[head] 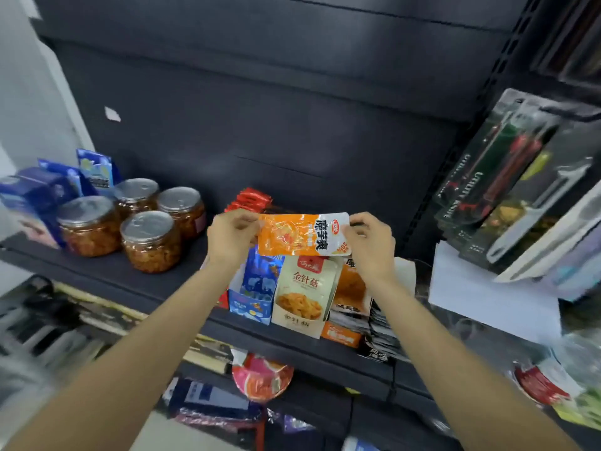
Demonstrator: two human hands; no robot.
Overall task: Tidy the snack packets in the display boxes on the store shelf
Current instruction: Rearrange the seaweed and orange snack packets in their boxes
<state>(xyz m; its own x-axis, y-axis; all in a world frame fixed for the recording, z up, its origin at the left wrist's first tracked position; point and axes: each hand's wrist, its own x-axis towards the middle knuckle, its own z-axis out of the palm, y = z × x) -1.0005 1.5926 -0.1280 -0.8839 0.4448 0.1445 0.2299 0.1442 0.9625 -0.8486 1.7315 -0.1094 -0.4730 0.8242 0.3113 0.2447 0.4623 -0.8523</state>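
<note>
An orange and white snack packet (302,234) is held sideways above the display boxes. My left hand (229,237) pinches its left end and my right hand (370,242) pinches its right end. Below it on the dark shelf (162,281) stand a blue display box (252,296), a beige box with a picture of yellow mushrooms (302,294) and an orange box (349,292) partly hidden behind it. Red packets (252,198) stick up behind my hands.
Several clear jars with foil lids (143,222) stand on the shelf at the left, with blue packets (94,170) behind them. Dark packets (379,330) lie beside the orange box. Packaged utility knives (507,190) hang at the right above a white card (487,294). Lower shelves hold more goods.
</note>
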